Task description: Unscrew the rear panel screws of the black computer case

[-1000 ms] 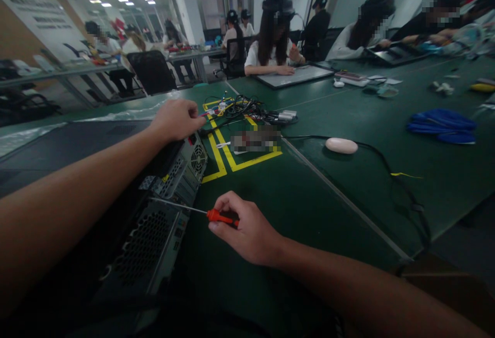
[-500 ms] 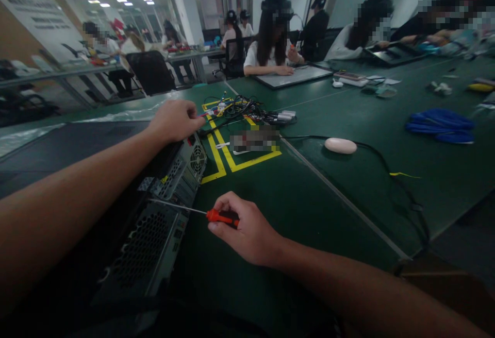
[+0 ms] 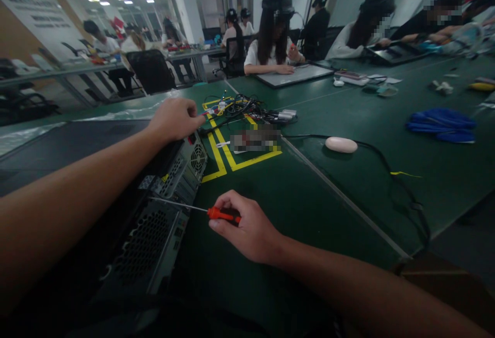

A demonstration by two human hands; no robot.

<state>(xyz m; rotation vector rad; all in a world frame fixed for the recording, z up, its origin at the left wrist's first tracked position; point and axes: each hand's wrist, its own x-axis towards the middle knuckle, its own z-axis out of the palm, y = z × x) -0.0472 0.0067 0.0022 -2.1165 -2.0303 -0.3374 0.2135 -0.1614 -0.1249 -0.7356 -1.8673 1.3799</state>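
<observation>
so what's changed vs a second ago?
Very little: the orange-and-black screwdriver seems turned slightly in the right hand, its handle showing a different mix of colours; which way, I can't tell. Nothing visibly taken hold of or let go. The left hand at the computer case and the cable bundle look as they were.

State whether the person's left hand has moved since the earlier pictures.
No: judged against the round grey metal fan grille, the left hand shows no clear shift any way.

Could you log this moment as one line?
Left hand: at computer case, upper rear edge | Right hand: holding red screwdriver | Shaft: pointing at rear panel | Nearby: tangled cables
</observation>
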